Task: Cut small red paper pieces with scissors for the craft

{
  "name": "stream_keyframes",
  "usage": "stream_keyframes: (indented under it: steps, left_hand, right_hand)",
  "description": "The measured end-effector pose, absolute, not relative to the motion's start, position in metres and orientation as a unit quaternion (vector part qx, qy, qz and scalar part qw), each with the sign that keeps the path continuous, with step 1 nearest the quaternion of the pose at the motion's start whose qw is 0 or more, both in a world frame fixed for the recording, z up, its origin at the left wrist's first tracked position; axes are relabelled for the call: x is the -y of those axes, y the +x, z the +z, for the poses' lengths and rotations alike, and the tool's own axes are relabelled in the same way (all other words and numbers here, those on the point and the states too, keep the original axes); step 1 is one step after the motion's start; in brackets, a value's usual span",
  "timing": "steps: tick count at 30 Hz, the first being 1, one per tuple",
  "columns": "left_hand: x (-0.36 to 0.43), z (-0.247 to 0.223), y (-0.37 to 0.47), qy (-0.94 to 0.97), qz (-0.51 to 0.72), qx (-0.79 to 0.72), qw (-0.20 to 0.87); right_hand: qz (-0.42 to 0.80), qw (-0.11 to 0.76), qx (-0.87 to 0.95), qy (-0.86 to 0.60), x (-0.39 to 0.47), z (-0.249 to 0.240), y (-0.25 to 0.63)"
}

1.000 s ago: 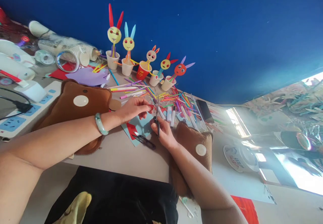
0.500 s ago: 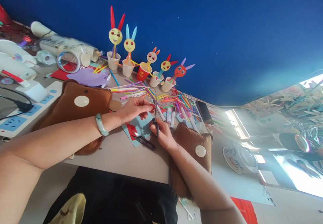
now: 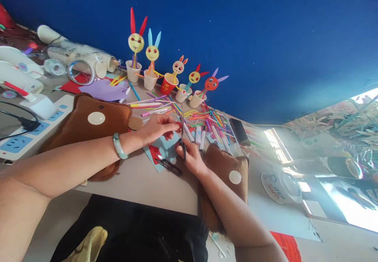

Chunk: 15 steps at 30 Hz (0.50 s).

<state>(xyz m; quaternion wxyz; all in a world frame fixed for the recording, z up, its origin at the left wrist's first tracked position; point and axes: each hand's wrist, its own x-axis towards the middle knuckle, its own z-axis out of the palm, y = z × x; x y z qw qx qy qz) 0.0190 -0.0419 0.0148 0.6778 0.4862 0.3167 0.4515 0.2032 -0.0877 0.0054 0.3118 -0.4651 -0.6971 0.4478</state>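
Observation:
My right hand is closed round the black handles of a pair of scissors, whose blades point up and away from me. Pinched between thumb and fingers of my left hand is a small piece of red paper, touching or right beside the blades. Below both hands lies a light blue sheet of paper with a red scrap on it. Black thread snips rest at the sheet's near edge.
Several cup puppets with rabbit ears, such as one in a red cup, line the blue wall. Coloured sticks and pens lie before them. Brown cushions flank my hands. A power strip is at left, a white bowl at right.
Both hands, the scissors and the red paper hold almost the same position. The whole view has shifted very slightly.

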Motion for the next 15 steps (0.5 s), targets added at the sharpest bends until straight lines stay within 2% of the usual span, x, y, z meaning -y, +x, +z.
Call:
stream_keyframes:
  steps: [15]
  left_hand:
    - [0.0433,0.0167,0.0186,0.495,0.445,-0.318,0.675]
  right_hand:
    - [0.441,0.31,0.697,-0.471,0.0862,0.0045,0.2028]
